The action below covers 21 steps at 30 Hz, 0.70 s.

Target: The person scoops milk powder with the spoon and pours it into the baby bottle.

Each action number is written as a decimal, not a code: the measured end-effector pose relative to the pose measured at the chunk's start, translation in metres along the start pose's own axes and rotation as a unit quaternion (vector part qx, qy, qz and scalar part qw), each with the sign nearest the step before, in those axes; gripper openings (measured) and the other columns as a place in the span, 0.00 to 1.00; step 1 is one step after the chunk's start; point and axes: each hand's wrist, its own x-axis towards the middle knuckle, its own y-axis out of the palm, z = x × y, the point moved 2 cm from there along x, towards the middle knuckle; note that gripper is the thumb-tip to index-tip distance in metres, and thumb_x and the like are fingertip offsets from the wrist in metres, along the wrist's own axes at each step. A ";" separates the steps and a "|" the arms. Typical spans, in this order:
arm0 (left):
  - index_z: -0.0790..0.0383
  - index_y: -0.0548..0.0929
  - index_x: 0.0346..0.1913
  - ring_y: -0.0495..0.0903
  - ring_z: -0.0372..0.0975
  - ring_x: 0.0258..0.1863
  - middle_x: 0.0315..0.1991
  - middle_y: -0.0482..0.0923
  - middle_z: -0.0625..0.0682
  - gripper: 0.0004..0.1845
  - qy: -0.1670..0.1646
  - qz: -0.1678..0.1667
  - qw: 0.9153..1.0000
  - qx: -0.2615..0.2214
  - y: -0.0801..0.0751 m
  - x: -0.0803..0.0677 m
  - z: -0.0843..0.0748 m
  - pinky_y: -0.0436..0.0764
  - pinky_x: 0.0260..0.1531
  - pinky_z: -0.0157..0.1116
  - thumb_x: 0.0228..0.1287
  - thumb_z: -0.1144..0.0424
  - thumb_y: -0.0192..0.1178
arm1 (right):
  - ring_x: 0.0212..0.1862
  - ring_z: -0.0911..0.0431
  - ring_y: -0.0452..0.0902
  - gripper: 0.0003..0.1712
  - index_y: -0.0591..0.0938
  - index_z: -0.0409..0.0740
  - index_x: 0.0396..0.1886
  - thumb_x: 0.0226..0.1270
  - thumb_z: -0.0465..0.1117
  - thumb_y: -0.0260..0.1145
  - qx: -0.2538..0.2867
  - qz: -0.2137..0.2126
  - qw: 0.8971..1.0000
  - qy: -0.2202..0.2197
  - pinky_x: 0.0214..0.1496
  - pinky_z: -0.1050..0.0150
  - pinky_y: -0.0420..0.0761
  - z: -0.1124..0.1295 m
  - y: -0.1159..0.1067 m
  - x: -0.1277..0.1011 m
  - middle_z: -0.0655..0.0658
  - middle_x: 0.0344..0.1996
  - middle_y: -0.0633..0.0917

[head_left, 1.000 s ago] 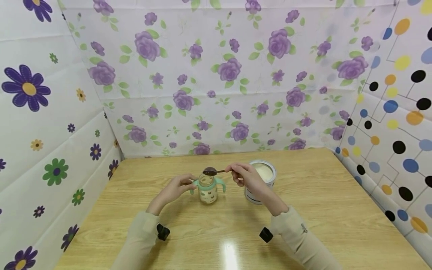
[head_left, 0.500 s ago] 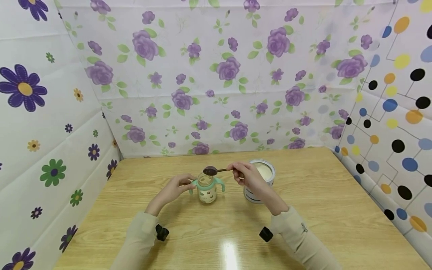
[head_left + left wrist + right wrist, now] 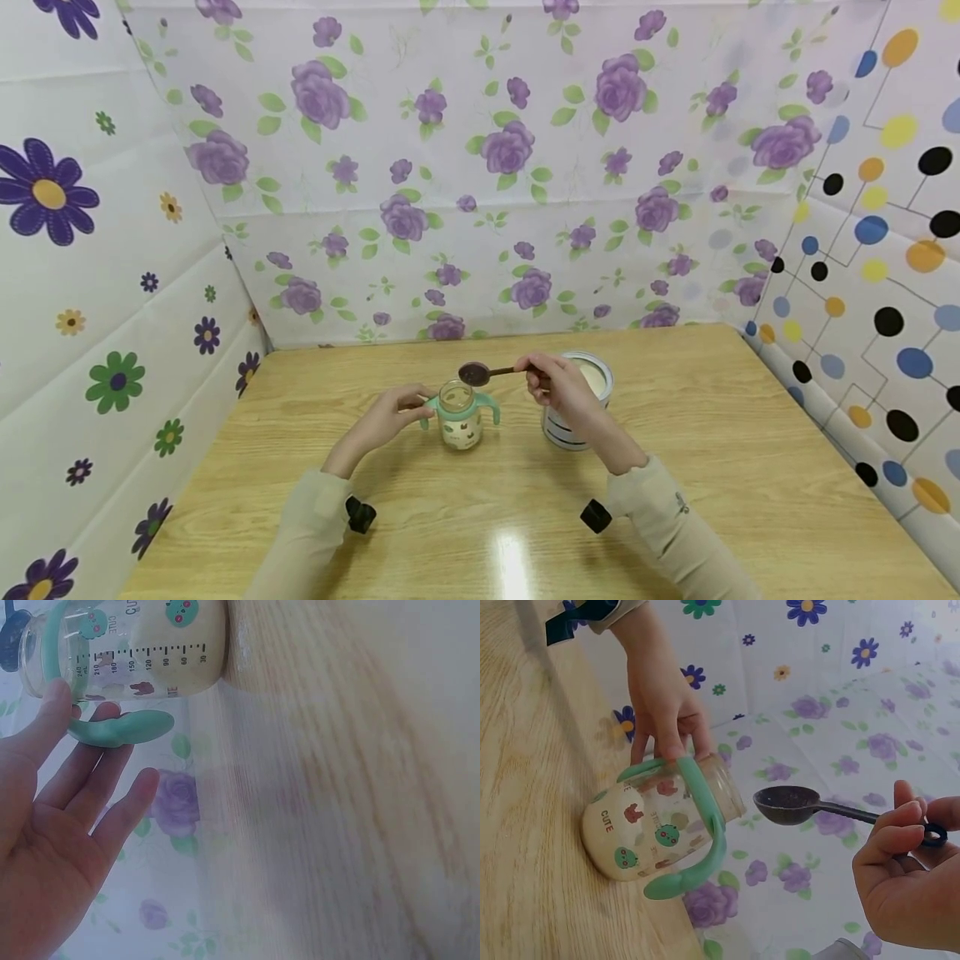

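Observation:
A clear baby bottle (image 3: 460,429) with green handles stands uncapped on the table, pale cream-coloured contents in its lower part. My left hand (image 3: 396,415) holds its left handle (image 3: 124,729) between thumb and fingers. My right hand (image 3: 562,390) grips the thin handle of a dark brown spoon (image 3: 787,804). The spoon's bowl is just above and right of the bottle's open mouth (image 3: 457,390), apart from it in the right wrist view. Only dark residue shows in the bowl. Behind the right hand stands an open can (image 3: 561,432) of pale powder, partly hidden by that hand.
The wooden table (image 3: 375,542) ends at a flower-printed cloth wall (image 3: 480,250) at the back. Patterned cloths also close off the left and right sides. A black wrist device (image 3: 361,515) sits at the left sleeve, another black device (image 3: 596,516) at the right.
My right hand has moved the spoon slightly up and to the right, off the bottle's mouth. The left hand stays on the bottle's handle.

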 end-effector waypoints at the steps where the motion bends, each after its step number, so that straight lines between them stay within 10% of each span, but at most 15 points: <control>1: 0.50 0.81 0.54 0.82 0.49 0.52 0.45 0.84 0.50 0.14 -0.001 0.000 1.000 0.000 0.000 0.000 0.000 0.79 0.55 0.52 0.68 0.57 0.60 | 0.21 0.64 0.65 0.19 0.81 0.47 0.39 0.78 0.52 0.50 0.002 -0.001 1.000 0.000 0.22 0.74 0.66 0.000 -0.001 0.000 0.54 0.22 0.73; 21: 0.52 0.81 0.56 0.83 0.47 0.49 0.42 0.85 0.54 0.15 -0.008 0.003 1.000 -0.006 0.000 0.000 0.001 0.79 0.55 0.52 0.68 0.56 0.59 | 0.20 0.62 0.64 0.20 0.79 0.44 0.36 0.81 0.46 0.44 0.041 -0.026 0.999 0.011 0.22 0.72 0.64 0.013 -0.012 -0.003 0.53 0.19 0.72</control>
